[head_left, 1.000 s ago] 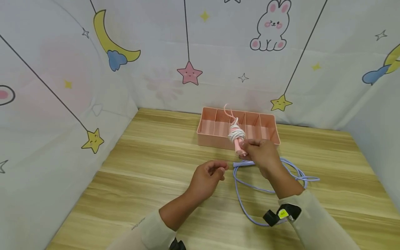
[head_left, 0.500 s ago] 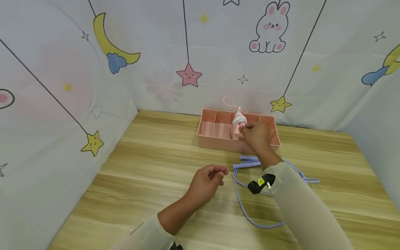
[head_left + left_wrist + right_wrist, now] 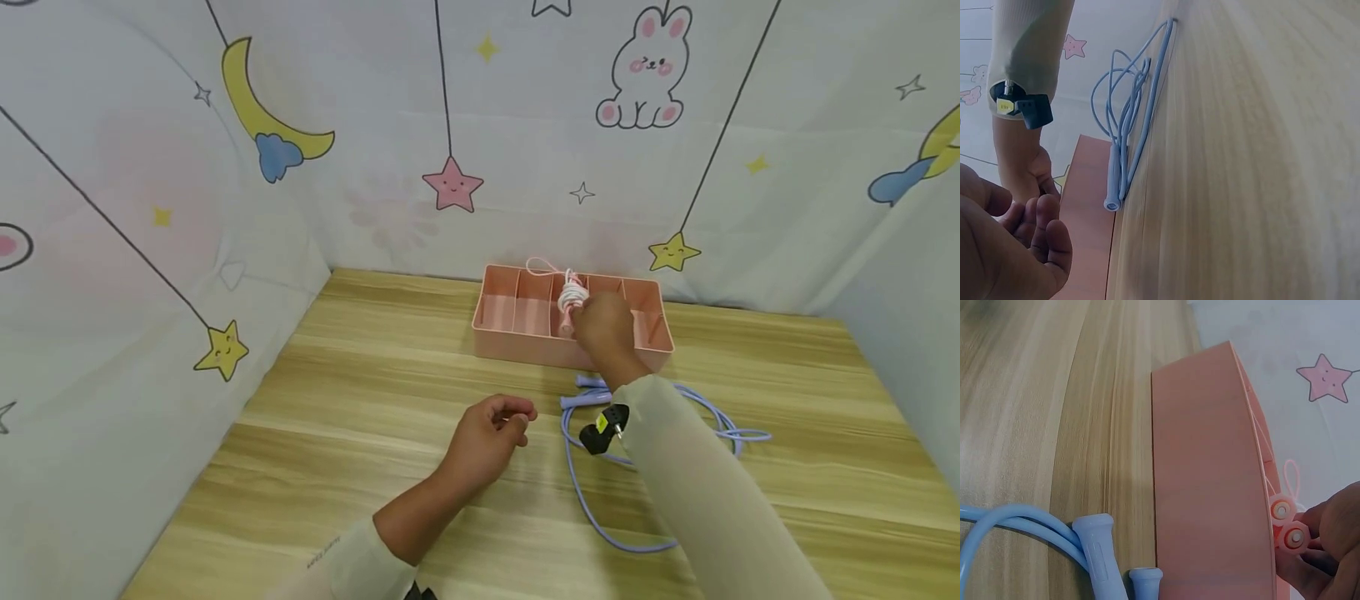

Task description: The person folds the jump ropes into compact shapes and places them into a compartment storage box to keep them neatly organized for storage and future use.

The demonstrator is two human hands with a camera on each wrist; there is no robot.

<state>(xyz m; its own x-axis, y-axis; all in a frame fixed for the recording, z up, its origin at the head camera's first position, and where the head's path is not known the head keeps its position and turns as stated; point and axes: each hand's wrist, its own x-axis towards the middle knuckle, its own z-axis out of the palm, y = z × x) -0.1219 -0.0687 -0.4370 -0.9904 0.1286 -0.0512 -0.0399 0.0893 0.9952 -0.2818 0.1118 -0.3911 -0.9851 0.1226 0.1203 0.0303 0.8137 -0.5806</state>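
My right hand (image 3: 606, 329) pinches a pink jump rope (image 3: 573, 293) by its handles, its white and pink cord wound round them. It holds this rope in the middle compartment of a pink divided box (image 3: 517, 346); a thin loop sticks out over the back rim. The right wrist view shows two round handle ends (image 3: 1294, 539) beside the fingers, at the box's rim. My left hand (image 3: 480, 446) hangs above the table with loosely curled fingers, holding nothing. On the table in front of the box lies a blue jump rope (image 3: 587, 402), partly hidden by my right forearm.
The wooden table (image 3: 360, 375) meets a white patterned cloth (image 3: 390, 125) at the back and sides. The box stands near the back cloth. Its other visible compartments hold nothing. The blue cord spreads in loops under my right arm.
My right hand has carried the pink jump rope forward from in front of the box and lowered it into the middle compartment. My left hand has barely moved.
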